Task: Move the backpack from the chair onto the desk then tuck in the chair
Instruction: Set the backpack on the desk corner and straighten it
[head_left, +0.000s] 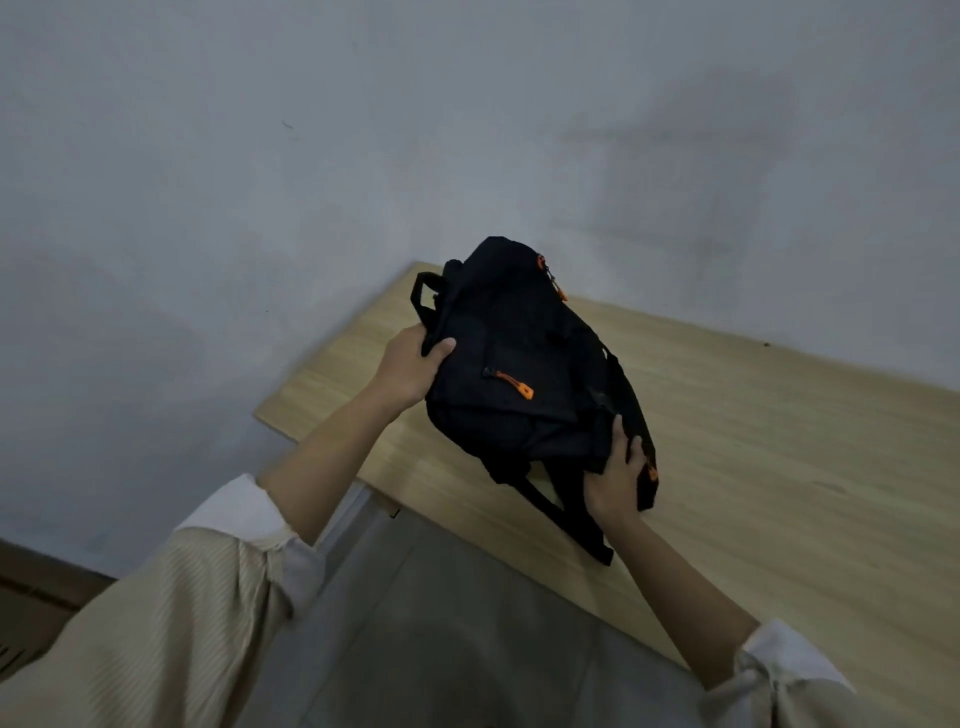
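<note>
A black backpack (524, 358) with orange zipper pulls lies on the light wooden desk (753, 441), close to its left corner by the wall. My left hand (410, 366) grips the backpack's upper left side near the carry handle. My right hand (618, 478) holds its lower right edge, and black straps trail toward the desk's front edge. The chair is out of view.
A grey wall (311, 156) runs behind and to the left of the desk. Grey tiled floor (441, 623) shows below the desk's front edge. A brown skirting strip (36, 587) sits at the lower left.
</note>
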